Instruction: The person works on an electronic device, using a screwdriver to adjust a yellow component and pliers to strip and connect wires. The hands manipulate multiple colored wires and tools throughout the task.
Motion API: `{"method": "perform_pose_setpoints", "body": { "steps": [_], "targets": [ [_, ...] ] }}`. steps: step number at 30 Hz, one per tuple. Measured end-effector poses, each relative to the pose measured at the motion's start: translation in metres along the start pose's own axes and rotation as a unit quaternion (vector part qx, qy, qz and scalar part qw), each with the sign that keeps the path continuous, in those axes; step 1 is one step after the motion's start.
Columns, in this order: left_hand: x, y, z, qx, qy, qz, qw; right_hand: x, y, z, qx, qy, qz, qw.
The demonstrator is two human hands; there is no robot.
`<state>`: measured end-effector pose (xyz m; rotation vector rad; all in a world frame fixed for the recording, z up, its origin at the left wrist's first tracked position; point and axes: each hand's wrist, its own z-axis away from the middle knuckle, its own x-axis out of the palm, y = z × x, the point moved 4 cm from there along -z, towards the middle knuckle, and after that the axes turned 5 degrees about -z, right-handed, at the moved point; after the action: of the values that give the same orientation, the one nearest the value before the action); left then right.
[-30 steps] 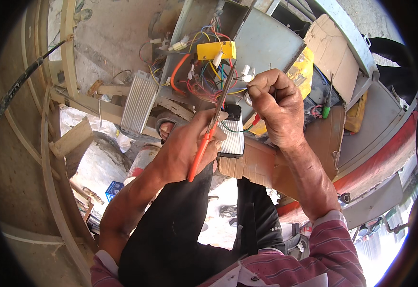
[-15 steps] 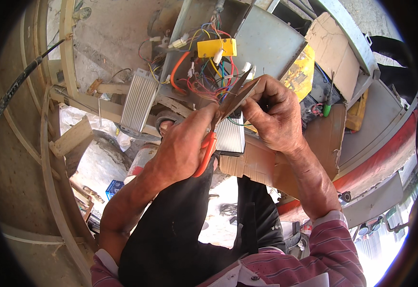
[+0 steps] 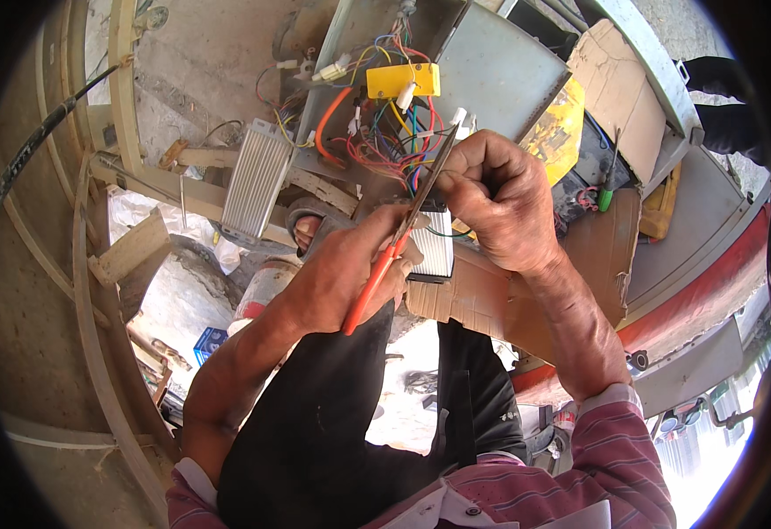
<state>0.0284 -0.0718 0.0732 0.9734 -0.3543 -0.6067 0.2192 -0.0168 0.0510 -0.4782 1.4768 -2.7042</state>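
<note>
My left hand grips a cutting tool with orange handles, its metal jaws pointing up and to the right. The jaw tips reach the fingers of my right hand, which pinches a thin wire from the bundle of coloured wires. That bundle hangs under a yellow connector block inside an open metal housing. A ribbed silver box lies just below my hands, partly hidden by them.
A second ribbed silver box sits at the left on a wooden frame. Brown cardboard lies at the right beside a yellow object and a green-handled tool. My dark trousers fill the lower middle.
Both hands have drawn closer together. The tool's jaws have swung up toward the wire that my right hand pinches, and my right hand has closed tighter around it.
</note>
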Motion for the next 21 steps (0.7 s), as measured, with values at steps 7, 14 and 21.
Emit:
{"method": "perform_pose_setpoints", "body": {
  "steps": [7,14,21],
  "targets": [
    [0.004,-0.009,0.001,-0.042,-0.052,0.065,0.996,-0.002,0.001,-0.001,-0.014,-0.020,0.004,1.000],
    [0.004,-0.012,0.001,-0.021,-0.067,0.067,0.995,-0.002,0.001,-0.003,-0.027,-0.031,-0.022,0.999],
    [0.007,-0.009,0.002,-0.062,-0.087,0.145,0.984,-0.004,0.000,-0.003,-0.021,-0.039,-0.027,0.999]
  ]
}}
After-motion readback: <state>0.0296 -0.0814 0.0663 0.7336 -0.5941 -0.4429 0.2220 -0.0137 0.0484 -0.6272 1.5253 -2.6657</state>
